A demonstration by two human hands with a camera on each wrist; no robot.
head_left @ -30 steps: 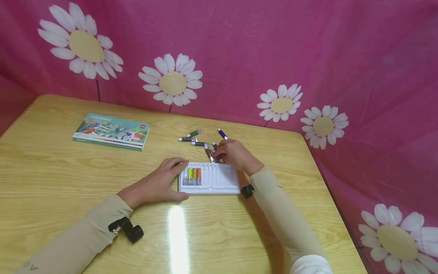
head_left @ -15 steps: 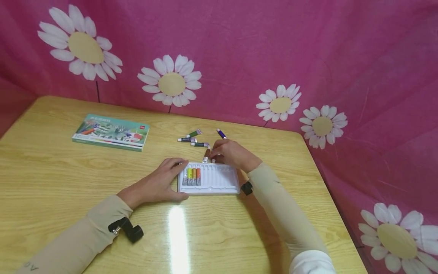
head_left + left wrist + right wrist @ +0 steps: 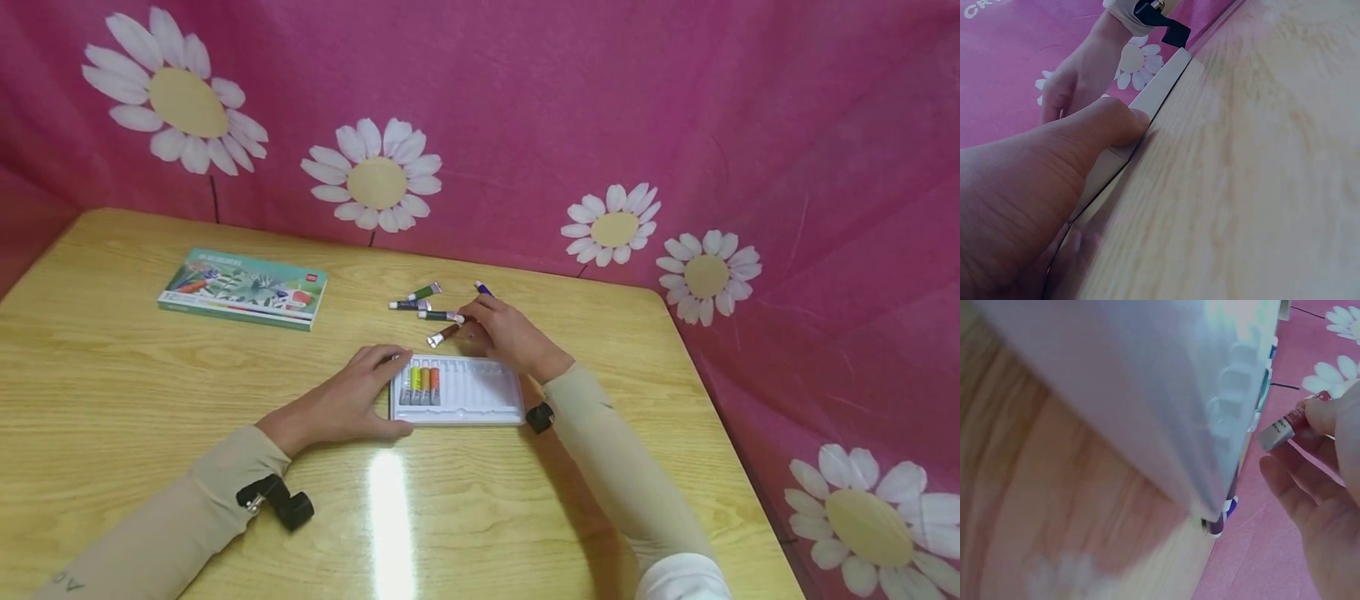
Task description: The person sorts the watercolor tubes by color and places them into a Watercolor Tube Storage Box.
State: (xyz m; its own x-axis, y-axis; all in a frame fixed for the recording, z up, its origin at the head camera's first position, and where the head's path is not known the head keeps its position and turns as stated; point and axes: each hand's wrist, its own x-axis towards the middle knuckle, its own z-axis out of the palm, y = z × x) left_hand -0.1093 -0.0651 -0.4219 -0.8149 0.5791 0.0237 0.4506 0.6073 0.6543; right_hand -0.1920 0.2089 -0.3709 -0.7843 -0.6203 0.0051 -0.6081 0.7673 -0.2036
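A white plastic paint tray (image 3: 487, 387) lies on the table, with several paint tubes (image 3: 426, 386) in yellow to orange-red at its left end. My left hand (image 3: 330, 408) grips the tray's left side, thumb on the near edge and fingers at the far edge. Beyond the tray, my right hand (image 3: 521, 340) pinches a red paint tube (image 3: 1296, 420) with a silver end between thumb and fingers, as the right wrist view shows. The head view mostly hides that tube. Just left of this hand lies a brown tube (image 3: 444, 334), near a dark green tube (image 3: 438, 316).
Behind the tray are a green tube (image 3: 426, 291), a black tube (image 3: 409, 306) and a blue tube (image 3: 483, 288), partly behind the right hand. A teal paint box (image 3: 247, 289) lies at the back left. A pink flowered cloth (image 3: 495, 150) hangs behind the wooden table (image 3: 187, 375).
The brown tube has turned and shifted left. My right hand has moved slightly among the loose tubes and covers more of the blue one. The left hand and tray stay put.
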